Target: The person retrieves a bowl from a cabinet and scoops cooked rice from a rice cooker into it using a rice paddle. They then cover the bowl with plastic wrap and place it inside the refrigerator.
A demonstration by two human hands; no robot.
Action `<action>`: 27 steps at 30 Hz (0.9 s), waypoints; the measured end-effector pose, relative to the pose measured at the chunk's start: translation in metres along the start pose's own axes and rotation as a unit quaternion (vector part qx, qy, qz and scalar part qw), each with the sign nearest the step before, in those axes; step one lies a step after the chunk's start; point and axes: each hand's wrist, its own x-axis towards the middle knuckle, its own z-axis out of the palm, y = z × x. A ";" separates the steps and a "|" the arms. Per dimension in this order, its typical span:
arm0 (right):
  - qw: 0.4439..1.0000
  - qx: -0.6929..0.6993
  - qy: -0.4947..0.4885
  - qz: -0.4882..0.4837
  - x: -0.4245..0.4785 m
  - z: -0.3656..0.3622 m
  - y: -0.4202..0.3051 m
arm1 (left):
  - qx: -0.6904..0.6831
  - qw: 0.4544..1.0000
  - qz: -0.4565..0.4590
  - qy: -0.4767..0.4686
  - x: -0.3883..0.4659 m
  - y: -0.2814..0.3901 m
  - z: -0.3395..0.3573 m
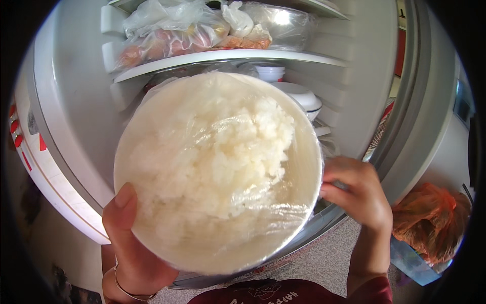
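A large round bowl of white cooked rice [220,152], covered with clear plastic wrap, fills the middle of the view in front of an open refrigerator. My left hand [133,239] grips its lower left side, thumb over the rim and the other fingers hidden beneath. At the bowl's right edge is my right hand [353,190], its thumb and fingertips pinched at the rim or the edge of the wrap; which of these it holds is not clear. Through the wrap, the rice looks heaped towards the upper right.
On the upper refrigerator shelf [228,57] lie a plastic bag of round produce [171,41] and a wrapped metal bowl [284,28]. Behind the rice bowl stand a lidded white dish [298,95] and white tubs [270,71]. An orange plastic bag [433,220] rests at right, beside the door [417,140].
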 end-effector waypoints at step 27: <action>0.797 -0.383 -0.412 0.220 0.030 -0.031 0.100 | -0.006 1.000 0.007 -0.005 0.045 -0.028 -0.026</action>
